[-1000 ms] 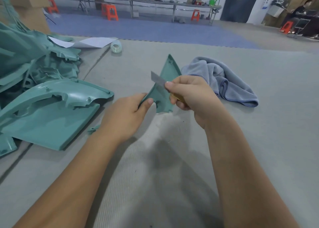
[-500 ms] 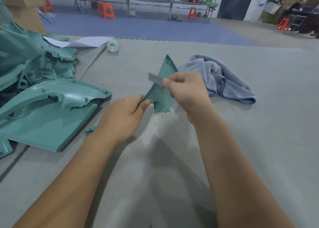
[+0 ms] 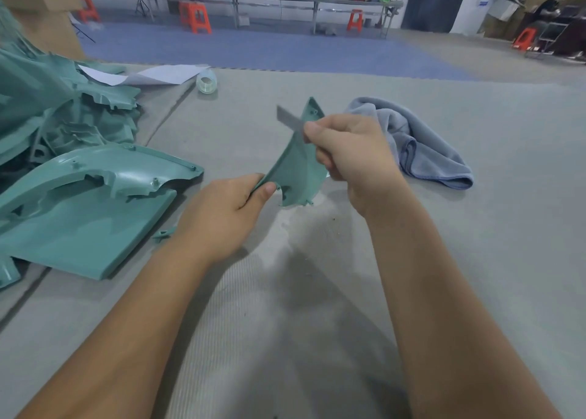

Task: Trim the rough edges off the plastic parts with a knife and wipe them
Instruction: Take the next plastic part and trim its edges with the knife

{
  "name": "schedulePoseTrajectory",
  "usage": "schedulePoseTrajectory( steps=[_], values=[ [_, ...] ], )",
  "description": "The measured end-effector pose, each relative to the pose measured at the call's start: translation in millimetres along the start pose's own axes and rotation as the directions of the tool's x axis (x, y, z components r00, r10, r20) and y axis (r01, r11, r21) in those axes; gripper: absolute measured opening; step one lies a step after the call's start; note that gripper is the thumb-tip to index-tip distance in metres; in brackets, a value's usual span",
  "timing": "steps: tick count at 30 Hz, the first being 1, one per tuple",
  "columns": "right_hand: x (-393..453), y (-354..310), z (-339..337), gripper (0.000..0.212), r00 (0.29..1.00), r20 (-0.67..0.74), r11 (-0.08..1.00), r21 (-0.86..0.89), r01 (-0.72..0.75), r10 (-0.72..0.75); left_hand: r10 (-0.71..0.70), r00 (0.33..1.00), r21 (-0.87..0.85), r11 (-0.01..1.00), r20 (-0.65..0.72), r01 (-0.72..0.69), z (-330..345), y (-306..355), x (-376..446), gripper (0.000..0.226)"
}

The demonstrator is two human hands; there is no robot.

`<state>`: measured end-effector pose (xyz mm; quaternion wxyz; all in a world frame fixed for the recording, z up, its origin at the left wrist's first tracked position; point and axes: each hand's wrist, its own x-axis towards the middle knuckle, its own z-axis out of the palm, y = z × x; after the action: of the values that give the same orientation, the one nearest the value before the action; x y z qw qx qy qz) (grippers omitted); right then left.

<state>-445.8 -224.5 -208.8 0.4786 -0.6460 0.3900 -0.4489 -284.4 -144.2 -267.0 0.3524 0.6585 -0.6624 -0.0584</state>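
Triangular plastic part (image 3: 298, 168), pinched at seven o'clock by the left hand (image 3: 222, 215), is mid-trim; right hand (image 3: 352, 152) grips the knife (image 3: 290, 121), next needing a steady edge stroke.

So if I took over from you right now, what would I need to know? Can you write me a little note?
Left hand: pinches the lower corner of the small triangular green part, held up off the table.
Right hand: grips the knife, blade against the part's upper left edge.
Pile of green parts: on the table at the left.
Blue-grey cloth: crumpled behind the right hand.
Done: trimming is under way on this part; how much is finished cannot be told.
Left: finish this edge, wipe the part with the cloth, then work through the pile.
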Motion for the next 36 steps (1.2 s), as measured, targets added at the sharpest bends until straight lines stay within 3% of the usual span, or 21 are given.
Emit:
schedulePoseTrajectory(
  steps=[4,15,18,21,24,26,28,30,32,36],
  values=[
    [2.9,4.2,5.7,0.022,0.999,0.002,0.993,-0.103,-0.053,0.053,0.002,1.000,0.006,1.000,0.009,-0.002,-0.1,0.1,-0.5,0.039],
    [40.8,-2.5,-1.9,0.026,0.963,-0.264,0.978,-0.208,-0.011,-0.046,0.008,1.000,-0.057,0.998,0.011,-0.008,1.3,-8.2,0.6,0.037],
    [39.4,3.4,-2.2,0.028,0.872,-0.484,0.996,-0.081,0.041,-0.075,0.017,1.000,-0.057,0.998,0.018,-0.016,1.7,-8.8,0.1,0.036],
    [32.1,9.9,-7.4,0.031,0.822,-0.568,0.981,0.172,0.087,0.027,0.009,1.000,-0.054,0.998,-0.004,-0.009,0.6,-8.0,0.8,0.036],
    [20.5,20.5,-10.5,0.034,0.832,-0.531,0.941,0.337,0.032,0.162,0.054,0.992,-0.007,0.998,-0.112,-0.055,0.0,-4.1,0.0,0.035],
    [13.7,26.4,-14.9,0.027,0.848,-0.462,0.912,0.406,-0.059,0.260,0.168,0.956,0.093,0.984,-0.242,-0.149,-0.1,0.5,2.2,0.022],
    [8.6,31.8,-18.2,0.027,0.866,-0.355,0.826,0.552,-0.109,0.351,0.274,0.925,0.216,0.951,-0.263,-0.220,2.8,0.4,6.8,0.037],
    [3.5,34.3,-17.7,0.031,0.909,-0.199,0.671,0.733,-0.111,0.367,0.302,0.936,0.355,0.908,-0.182,-0.224,9.6,-5.4,8.5,0.061],
    [0.6,37.3,-15.3,0.031,0.956,-0.091,0.605,0.790,-0.101,0.278,0.238,0.971,0.463,0.863,-0.022,-0.201,18.5,-9.9,6.4,0.078],
    [-2.9,35.3,-15.6,0.039,0.978,0.005,0.565,0.816,-0.124,0.207,0.083,0.982,0.365,0.920,0.172,-0.142,31.9,-22.0,7.8,0.063]
  ],
)
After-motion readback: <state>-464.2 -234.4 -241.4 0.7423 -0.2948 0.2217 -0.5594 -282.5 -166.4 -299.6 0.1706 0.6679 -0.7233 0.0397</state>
